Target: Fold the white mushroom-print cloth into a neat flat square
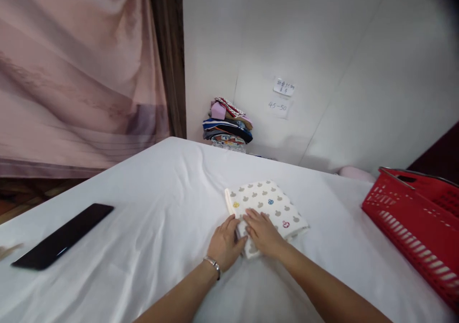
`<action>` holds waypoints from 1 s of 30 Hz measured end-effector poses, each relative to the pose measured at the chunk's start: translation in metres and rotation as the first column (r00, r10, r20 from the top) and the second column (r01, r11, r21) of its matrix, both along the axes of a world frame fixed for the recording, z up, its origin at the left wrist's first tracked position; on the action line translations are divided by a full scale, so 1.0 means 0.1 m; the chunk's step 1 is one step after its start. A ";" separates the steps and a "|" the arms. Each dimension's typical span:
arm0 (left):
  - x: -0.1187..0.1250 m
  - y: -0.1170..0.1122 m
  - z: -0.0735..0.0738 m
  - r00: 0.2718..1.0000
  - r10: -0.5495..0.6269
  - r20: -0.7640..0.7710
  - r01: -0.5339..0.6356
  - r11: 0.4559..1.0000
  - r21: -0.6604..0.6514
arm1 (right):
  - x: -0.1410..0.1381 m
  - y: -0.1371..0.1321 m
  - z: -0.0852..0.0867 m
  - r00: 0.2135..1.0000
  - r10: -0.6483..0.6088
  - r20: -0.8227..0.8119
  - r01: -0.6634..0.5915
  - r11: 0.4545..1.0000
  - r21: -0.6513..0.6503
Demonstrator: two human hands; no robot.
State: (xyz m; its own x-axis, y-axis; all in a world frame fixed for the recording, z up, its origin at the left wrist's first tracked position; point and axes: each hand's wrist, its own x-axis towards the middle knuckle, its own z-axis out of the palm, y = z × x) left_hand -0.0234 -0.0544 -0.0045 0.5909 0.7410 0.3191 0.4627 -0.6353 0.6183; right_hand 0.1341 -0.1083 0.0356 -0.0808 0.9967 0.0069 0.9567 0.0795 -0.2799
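Observation:
A folded white cloth (258,194) printed with grey mushrooms and a few coloured ones lies on the white-covered table. My right hand (263,233) rests flat on its near part, fingers stretched out over the print. At the cloth's left edge is my left hand (225,244), with a silver bracelet on the wrist. Its thumb is spread from the fingers, and the fingertips touch the border. Neither hand grips the cloth. My right hand covers part of the near portion.
The tabletop (158,227) has a wrinkled white cover. A long black flat object (64,237) lies at left, and a red plastic basket (412,222) stands at right. Behind the far edge rises a stack of folded fabrics (227,124). A pink curtain (82,74) hangs at left.

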 end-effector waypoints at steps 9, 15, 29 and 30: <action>0.05 0.07 0.13 0.979 0.187 0.082 -0.149 0.927 -0.343 | 1.29 -0.52 0.09 0.743 -0.579 -0.336 0.604 0.796 -0.036; 0.21 0.06 0.22 0.959 0.276 0.066 -0.142 0.668 -0.731 | 1.51 -0.56 -0.05 0.582 -0.684 -0.439 0.643 0.718 -0.265; 0.18 0.22 0.26 0.959 0.282 0.020 -0.144 0.548 -0.824 | 1.39 -1.03 0.09 0.383 -0.698 -0.606 0.504 0.707 -0.496; 0.18 0.23 0.27 0.965 0.261 0.022 -0.132 0.555 -0.821 | 1.39 -1.01 0.08 0.380 -0.705 -0.599 0.524 0.697 -0.489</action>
